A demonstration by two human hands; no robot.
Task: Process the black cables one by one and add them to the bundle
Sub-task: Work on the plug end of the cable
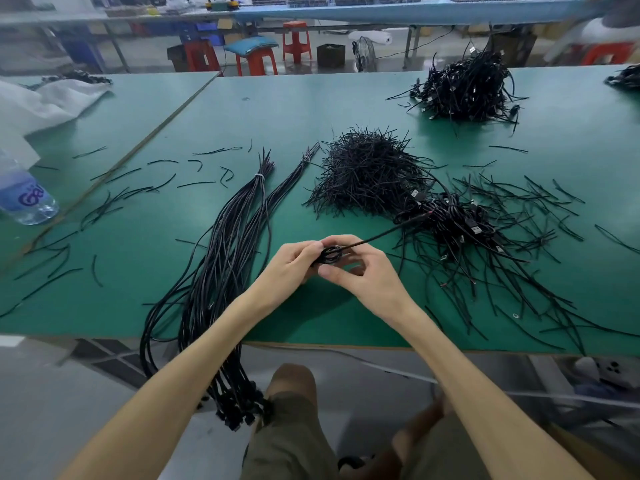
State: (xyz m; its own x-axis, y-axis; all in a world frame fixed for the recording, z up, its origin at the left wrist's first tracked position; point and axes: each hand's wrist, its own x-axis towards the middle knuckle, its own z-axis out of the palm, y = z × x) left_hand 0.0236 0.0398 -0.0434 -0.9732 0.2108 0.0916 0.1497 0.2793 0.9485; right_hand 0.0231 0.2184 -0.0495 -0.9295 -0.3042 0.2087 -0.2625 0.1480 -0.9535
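Head view, workbench. Both hands meet above the near middle of the green table (311,109). The left hand (292,265) pinches a small coil (330,254) of black cable between thumb and curled fingers. The right hand (367,277) grips the same coil from the other side, its fingers curled under and round the loops. One free tail (391,231) of this cable runs up and to the right, and its bared tip lies near the pile (457,226) of unprocessed cables with USB plugs, which sits right of the hands.

The bundle (235,237) lies just left of the left hand. It is a long sheaf of straightened black cables, bound near its far end by a pale tie (259,176). Its near end hangs over the table's front edge, with the plugs (242,410) dangling beside the person's knee. A thinner sheaf (294,178), also tied near its far end, lies beside it to the right.

A heap (367,171) of short black wire pieces stands behind the hands, touching the pile. Loose pieces (138,188) of the same kind are scattered to the left and right. A second tangle (464,88) of cables sits well apart at the far right. A clear bottle (24,199) and white sheeting (45,102) occupy the left edge. Red stools (296,41) stand beyond the table.
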